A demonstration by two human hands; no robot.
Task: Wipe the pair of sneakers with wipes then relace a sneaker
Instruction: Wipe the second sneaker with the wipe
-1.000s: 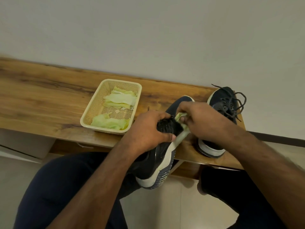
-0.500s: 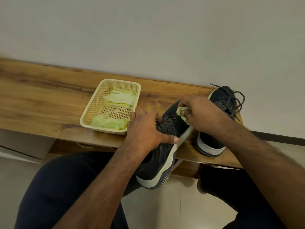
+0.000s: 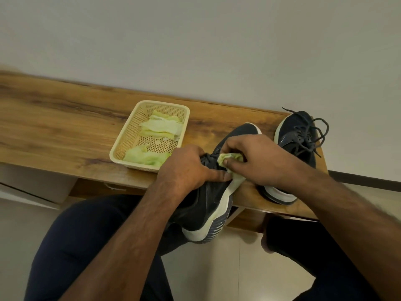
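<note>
My left hand (image 3: 186, 168) is curled, index finger extended rightward. My right hand (image 3: 258, 159) is just beside it, fingers pinched closed, thumb tucked under. Both forearms angle inward.

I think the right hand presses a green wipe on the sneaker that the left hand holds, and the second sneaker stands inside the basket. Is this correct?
Not quite. In the head view the second sneaker stands on the wooden bench, right of the basket, not inside it. The rest holds: the right hand presses the green wipe on the sneaker in the left hand.
</note>
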